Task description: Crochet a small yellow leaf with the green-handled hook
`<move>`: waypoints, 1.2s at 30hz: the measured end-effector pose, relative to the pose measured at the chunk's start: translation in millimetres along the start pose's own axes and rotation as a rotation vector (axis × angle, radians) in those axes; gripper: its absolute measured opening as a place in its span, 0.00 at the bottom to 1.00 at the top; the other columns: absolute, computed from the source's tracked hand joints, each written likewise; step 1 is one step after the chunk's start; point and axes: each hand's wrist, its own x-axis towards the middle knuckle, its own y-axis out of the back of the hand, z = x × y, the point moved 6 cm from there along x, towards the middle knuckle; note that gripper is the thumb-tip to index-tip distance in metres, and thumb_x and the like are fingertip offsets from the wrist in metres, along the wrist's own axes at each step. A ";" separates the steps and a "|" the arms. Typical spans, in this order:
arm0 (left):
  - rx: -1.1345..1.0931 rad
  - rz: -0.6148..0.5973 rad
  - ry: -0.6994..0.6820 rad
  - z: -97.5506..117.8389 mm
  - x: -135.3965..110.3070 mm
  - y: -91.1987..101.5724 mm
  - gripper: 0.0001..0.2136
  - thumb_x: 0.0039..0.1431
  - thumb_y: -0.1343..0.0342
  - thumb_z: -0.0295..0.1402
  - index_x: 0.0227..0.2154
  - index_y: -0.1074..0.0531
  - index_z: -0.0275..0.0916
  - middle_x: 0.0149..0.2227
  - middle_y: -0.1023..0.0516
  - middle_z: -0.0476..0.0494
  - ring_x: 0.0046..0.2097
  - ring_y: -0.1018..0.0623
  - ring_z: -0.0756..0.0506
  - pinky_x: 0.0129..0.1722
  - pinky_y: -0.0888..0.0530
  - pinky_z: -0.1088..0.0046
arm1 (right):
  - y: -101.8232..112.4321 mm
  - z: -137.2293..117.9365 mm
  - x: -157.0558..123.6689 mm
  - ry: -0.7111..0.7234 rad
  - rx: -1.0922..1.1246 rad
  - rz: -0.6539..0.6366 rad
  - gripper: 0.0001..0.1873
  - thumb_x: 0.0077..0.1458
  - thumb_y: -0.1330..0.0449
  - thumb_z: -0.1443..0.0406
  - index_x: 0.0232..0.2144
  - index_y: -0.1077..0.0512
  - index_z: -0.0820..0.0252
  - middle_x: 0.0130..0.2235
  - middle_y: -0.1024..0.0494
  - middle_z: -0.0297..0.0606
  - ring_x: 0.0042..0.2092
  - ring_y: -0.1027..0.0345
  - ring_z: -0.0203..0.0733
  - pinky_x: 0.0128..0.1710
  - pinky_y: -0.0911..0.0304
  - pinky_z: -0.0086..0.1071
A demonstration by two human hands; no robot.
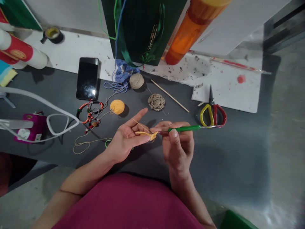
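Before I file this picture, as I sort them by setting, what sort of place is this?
Probably a craft worktable, though whether in a home or workshop I cannot tell. A green-handled hook in the right hand, a yellow ball of yarn and scissors suggest it.
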 end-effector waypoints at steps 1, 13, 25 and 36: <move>-0.002 0.002 -0.004 0.2 0.0 0.1 0.37 0.47 0.25 0.28 0.62 0.27 0.42 0.30 0.20 0.53 0.37 0.21 0.50 0.45 0.25 0.71 | 0.1 0.3 0.1 -0.003 0.005 -0.001 0.04 0.64 0.37 0.58 0.38 0.28 0.49 0.30 0.15 0.30 0.41 0.18 0.44 0.43 0.25 0.43; -0.060 -0.008 0.059 0.8 -1.0 -1.2 0.34 0.48 0.26 0.28 0.60 0.26 0.41 0.29 0.20 0.54 0.36 0.21 0.49 0.45 0.27 0.69 | -1.2 -1.4 4.5 -0.021 0.028 -0.063 0.07 0.64 0.37 0.56 0.37 0.29 0.49 0.27 0.16 0.29 0.40 0.19 0.45 0.40 0.25 0.43; -0.066 0.008 0.040 2.6 -2.3 -1.0 0.34 0.47 0.27 0.27 0.60 0.25 0.40 0.29 0.23 0.55 0.35 0.24 0.52 0.48 0.27 0.69 | 0.2 -2.9 1.6 0.049 0.003 -0.129 0.01 0.68 0.41 0.62 0.40 0.29 0.49 0.32 0.13 0.31 0.41 0.20 0.45 0.47 0.26 0.48; -0.024 0.045 0.039 0.0 -1.5 1.2 0.37 0.47 0.26 0.28 0.62 0.27 0.40 0.28 0.25 0.56 0.35 0.24 0.51 0.45 0.28 0.69 | 1.2 -3.3 2.5 0.015 -0.036 -0.073 0.08 0.64 0.37 0.55 0.37 0.30 0.48 0.27 0.17 0.29 0.38 0.20 0.46 0.43 0.26 0.46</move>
